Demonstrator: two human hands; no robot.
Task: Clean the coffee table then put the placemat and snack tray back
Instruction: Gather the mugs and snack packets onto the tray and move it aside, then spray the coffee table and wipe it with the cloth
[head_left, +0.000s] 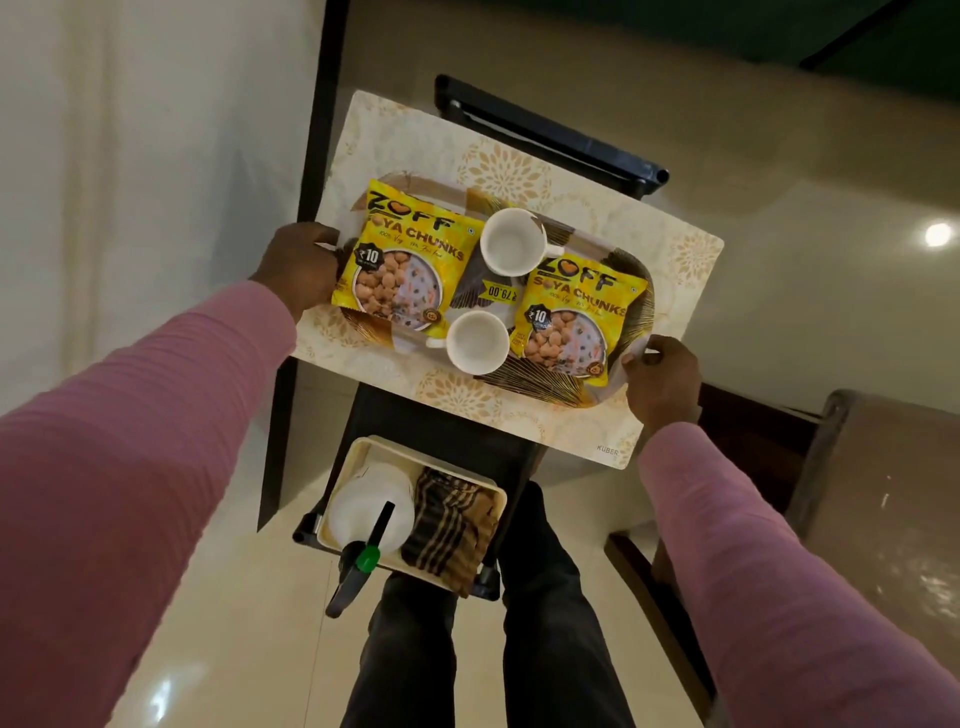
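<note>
Holding the snack tray (540, 387) at its two ends, the left hand (298, 265) and right hand (662, 384) curl their fingers round its rim. It is over the placemat (519, 166) on the dark surface (395, 421) and carries two yellow snack packs (400, 260) (571, 322) and two white cups (511, 247) (477, 340). Closer in, a cream bin (498, 499) holds a spray bottle (371, 506) and striped cloth (452, 525)

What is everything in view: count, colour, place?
snack tray: one, dark and gold, over the placemat
placemat: one, cream and gold, on coffee table
coffee table: one, dark, under placemat
snack packets: two, yellow, on snack tray
cups: two, white, between the packets
small tray: one, cream, table's near end
spray bottle: one, white, in small tray
cloth: one, brown striped, in small tray
left hand: one, grips snack tray's left end
right hand: one, grips its right end
</note>
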